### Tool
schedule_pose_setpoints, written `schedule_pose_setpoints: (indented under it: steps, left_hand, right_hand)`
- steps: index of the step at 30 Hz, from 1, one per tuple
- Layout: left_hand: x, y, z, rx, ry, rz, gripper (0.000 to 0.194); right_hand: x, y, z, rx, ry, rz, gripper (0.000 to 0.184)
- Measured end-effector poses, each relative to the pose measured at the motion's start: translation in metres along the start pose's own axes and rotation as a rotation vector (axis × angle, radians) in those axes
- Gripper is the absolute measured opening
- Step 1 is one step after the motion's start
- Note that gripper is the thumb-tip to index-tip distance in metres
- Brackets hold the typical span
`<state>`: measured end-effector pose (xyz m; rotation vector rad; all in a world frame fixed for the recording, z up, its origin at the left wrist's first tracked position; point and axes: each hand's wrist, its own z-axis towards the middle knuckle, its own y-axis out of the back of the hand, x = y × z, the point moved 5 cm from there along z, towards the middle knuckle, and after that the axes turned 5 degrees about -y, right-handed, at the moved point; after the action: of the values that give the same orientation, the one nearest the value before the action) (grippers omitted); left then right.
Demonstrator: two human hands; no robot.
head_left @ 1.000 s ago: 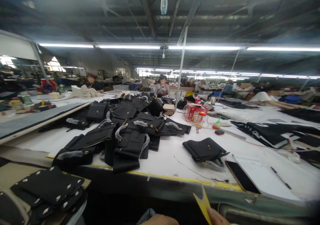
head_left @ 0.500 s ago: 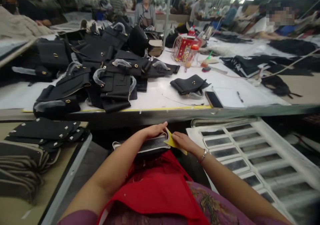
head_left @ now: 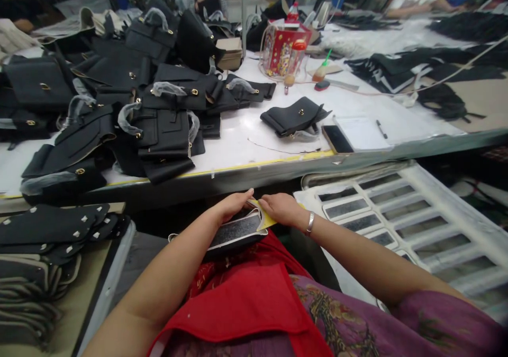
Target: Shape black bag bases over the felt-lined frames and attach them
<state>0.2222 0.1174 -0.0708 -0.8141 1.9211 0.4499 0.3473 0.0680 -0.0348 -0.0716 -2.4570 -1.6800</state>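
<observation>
A flat dark panel with a pale border (head_left: pixel 234 233) lies on my lap over a red apron (head_left: pixel 246 299). My left hand (head_left: pixel 230 206) rests on its far edge, fingers curled over it. My right hand (head_left: pixel 282 209) presses a yellow card (head_left: pixel 266 220) against the panel's right end, fingers together on the card. A silver bracelet sits on my right wrist.
The white worktable (head_left: pixel 238 140) ahead carries several black leather bags (head_left: pixel 162 129), one bag apart (head_left: pixel 296 116), a phone (head_left: pixel 337 139), paper and pen, a red box (head_left: pixel 280 50). Black panels are stacked left (head_left: pixel 55 227); a rack of panels stands right (head_left: pixel 357 208). Other people work beyond.
The view has dropped from the hall and ceiling down to my lap. Both hands have come into sight on the panel, and the yellow card now lies against its right end.
</observation>
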Motion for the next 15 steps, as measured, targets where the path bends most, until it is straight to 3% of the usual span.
schedule_pose_setpoints:
  steps: [5,15]
  left_hand:
    - [0.004,0.002,0.004,0.064,-0.131,-0.013,0.043]
    - [-0.001,0.005,-0.009,0.125,-0.069,0.117,0.042]
  right_hand:
    - [0.008,0.0,0.012,-0.004,-0.007,0.033,0.064]
    - [0.014,-0.001,0.004,-0.06,0.004,-0.003,0.065]
